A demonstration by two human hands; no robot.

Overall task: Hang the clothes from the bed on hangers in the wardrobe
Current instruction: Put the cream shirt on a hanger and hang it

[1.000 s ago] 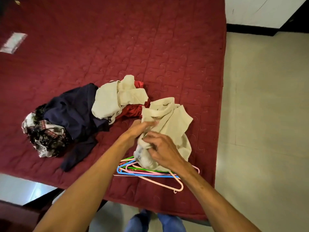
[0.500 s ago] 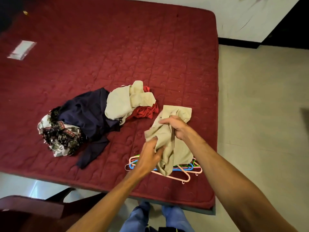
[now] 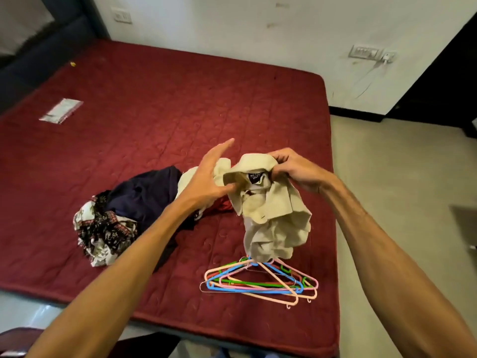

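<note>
**Head view: limp shirt, best taken at the collar**

Nearest you, by the front edge of the bed (image 3: 154, 112), lies a bundle of plastic hangers (image 3: 260, 280). They look light and stiff, and likely to tangle. Above them hangs the beige shirt (image 3: 273, 210), crumpled, its hem just over the hooks. Your right hand (image 3: 294, 169) pinches the collar by the label. Your left hand (image 3: 206, 177) is spread, fingers straight, thumb at the collar's other side. Cloth this soft will probably sag wherever unsupported, so hold both shoulders. Beyond, a navy garment (image 3: 144, 195) and a patterned garment (image 3: 103, 228) wait mid-bed.
</note>
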